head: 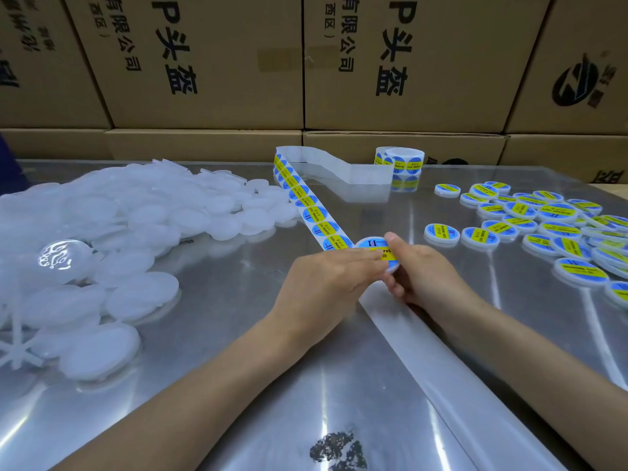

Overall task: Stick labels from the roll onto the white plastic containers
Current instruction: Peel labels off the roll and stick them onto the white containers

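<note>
Both hands meet mid-table over one white container. Right hand holds it by the rim, thumb up on the far edge, fingers curled underneath. Left hand lies flat, fingers straight and together, pressing across the blue-and-yellow label on the container's top face. Label strip runs from that spot back and left across the metal table, labels face up in a row, then folds over and its blank backing loops right to the label roll standing near the far edge. Spent backing paper trails from under the hands toward the near right edge. Unlabelled containers heaped on the left, translucent white, overlapping each other; one clear disc lies in that heap. Labelled containers spread on the right, label side up, some stacked or overlapping, a few apart from the main cluster. Cardboard boxes with printed characters stacked behind the table, wall to wall. Can't tell whether the label's near edge is fully down; the left fingers cover it.
</note>
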A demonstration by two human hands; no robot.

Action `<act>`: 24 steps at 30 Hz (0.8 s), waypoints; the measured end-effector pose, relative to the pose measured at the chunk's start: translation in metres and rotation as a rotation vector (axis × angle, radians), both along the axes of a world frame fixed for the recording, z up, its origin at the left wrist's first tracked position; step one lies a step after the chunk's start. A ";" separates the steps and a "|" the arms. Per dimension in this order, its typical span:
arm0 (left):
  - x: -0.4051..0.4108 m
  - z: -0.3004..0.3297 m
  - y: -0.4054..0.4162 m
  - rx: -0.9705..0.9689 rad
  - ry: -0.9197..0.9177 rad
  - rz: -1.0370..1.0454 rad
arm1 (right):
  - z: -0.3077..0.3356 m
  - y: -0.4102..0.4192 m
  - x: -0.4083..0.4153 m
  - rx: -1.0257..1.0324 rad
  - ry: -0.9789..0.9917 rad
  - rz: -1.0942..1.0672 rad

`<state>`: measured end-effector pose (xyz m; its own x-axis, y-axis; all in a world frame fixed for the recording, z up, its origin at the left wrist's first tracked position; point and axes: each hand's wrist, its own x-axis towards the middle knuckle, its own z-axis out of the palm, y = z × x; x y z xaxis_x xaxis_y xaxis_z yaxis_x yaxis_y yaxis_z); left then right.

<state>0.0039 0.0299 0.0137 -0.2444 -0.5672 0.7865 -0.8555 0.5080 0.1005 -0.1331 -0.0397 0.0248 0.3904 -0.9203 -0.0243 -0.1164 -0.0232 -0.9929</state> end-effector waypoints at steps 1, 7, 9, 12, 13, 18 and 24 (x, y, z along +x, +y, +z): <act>0.003 0.000 -0.001 -0.002 -0.004 0.029 | 0.000 -0.002 -0.002 -0.069 0.066 -0.001; 0.060 -0.001 -0.018 0.350 0.008 0.489 | -0.003 -0.025 -0.027 -0.369 0.509 -0.134; 0.085 -0.006 -0.023 0.453 -0.028 0.643 | -0.004 -0.030 -0.037 -0.455 0.775 -0.183; 0.106 -0.010 -0.029 0.493 -0.003 0.750 | -0.001 -0.029 -0.041 -0.607 0.855 -0.285; 0.110 -0.011 -0.031 0.498 0.011 0.768 | 0.001 -0.028 -0.039 -0.655 0.788 -0.281; 0.117 -0.013 -0.035 0.635 0.096 0.845 | -0.003 -0.023 -0.027 -0.751 0.816 -0.014; 0.112 -0.009 -0.032 0.604 0.097 0.792 | -0.013 -0.034 -0.035 -0.806 1.009 -0.127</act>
<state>0.1157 -0.0018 0.0047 0.4265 -0.8499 0.3095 -0.8998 -0.3639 0.2406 -0.1686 -0.0741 0.0121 0.4343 -0.8420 0.3200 -0.8454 -0.5036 -0.1778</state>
